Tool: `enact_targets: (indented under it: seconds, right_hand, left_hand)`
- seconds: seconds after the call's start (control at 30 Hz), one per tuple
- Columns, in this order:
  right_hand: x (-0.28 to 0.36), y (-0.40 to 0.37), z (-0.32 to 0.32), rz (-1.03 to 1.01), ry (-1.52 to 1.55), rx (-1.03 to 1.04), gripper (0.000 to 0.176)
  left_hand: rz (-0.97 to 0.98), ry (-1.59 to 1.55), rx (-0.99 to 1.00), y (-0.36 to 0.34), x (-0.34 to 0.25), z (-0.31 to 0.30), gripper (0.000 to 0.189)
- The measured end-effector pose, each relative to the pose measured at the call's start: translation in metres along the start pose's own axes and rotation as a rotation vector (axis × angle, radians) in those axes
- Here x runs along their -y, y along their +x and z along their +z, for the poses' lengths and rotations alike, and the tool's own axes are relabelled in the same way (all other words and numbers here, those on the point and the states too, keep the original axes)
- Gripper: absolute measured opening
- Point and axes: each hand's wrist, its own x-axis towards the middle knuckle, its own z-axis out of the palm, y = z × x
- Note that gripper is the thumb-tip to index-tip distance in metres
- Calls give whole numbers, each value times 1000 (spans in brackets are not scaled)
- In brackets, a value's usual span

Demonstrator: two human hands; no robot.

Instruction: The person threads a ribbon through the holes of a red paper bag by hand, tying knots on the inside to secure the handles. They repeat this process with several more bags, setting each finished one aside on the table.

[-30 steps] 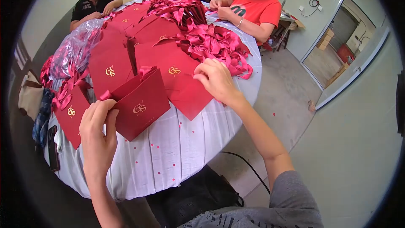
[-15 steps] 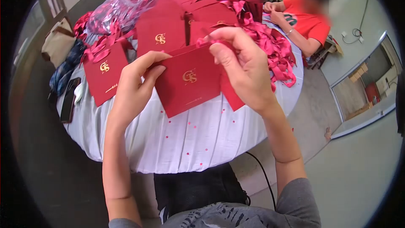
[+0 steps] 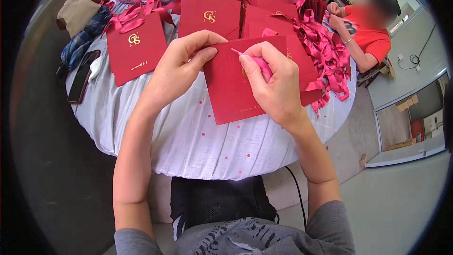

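Observation:
My left hand (image 3: pixel 177 68) pinches the top left corner of a red paper gift bag (image 3: pixel 229 92), thumb in front. The bag hangs flat, facing me, over the near part of the table. In front of its upper part, my right hand (image 3: pixel 278 85) is closed on a pink ribbon (image 3: pixel 263 69), whose thin end points up and left at the bag's top edge. My fingers and the ribbon mostly cover the gold logo. Behind stand more red bags, one with gold letters (image 3: pixel 209 16). To the left lies a red bag (image 3: pixel 134 49) with pink ribbon handles.
Loose pink ribbons (image 3: pixel 325 66) pile up at the right. On the white tablecloth (image 3: pixel 188 146) lie small red paper dots. A phone (image 3: pixel 81 82), a blue checked cloth (image 3: pixel 81 42) and a beige bag (image 3: pixel 78 12) sit left. A person in a red shirt (image 3: pixel 365 33) works at the right.
My right hand has lowered from the bag's top edge to its front, with the pink ribbon now showing. The held bag has shifted right, and the view has tilted down.

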Motion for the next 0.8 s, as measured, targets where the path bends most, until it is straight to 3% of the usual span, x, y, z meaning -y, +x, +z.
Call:
enact_targets:
  seconds: [0.6,0.8]
  right_hand:
    - [4,-7,9,-155,-203,-88,15]
    - [12,-8,10,-198,-271,-130,15]
  left_hand:
    - [7,-36,-30,-5,-8,5,21]
    - [182,121,-166,-9,-13,14,23]
